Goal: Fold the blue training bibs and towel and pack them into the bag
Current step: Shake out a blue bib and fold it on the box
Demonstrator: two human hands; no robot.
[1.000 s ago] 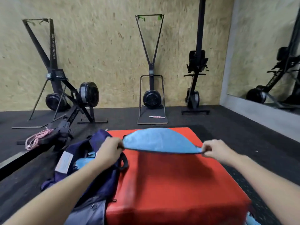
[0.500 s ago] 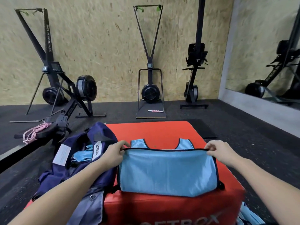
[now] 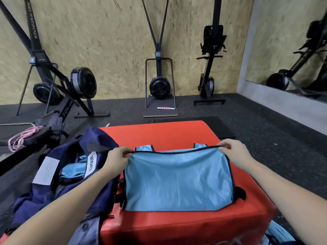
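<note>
On the red box (image 3: 159, 133), both hands — left hand (image 3: 117, 156), right hand (image 3: 231, 150) — pinch a bib (image 3: 178, 181) mid-fold; the bag (image 3: 58, 174) at 9 o'clock already holds blue cloth.

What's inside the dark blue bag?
Folded light blue cloth shows through the opening of the bag, probably bibs. The bag's sides hide anything deeper, so I can't tell how many.

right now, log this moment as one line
stage: folding bib | left hand: pinches bib edge | right hand: pinches bib edge | bib on red box | bag open
</note>
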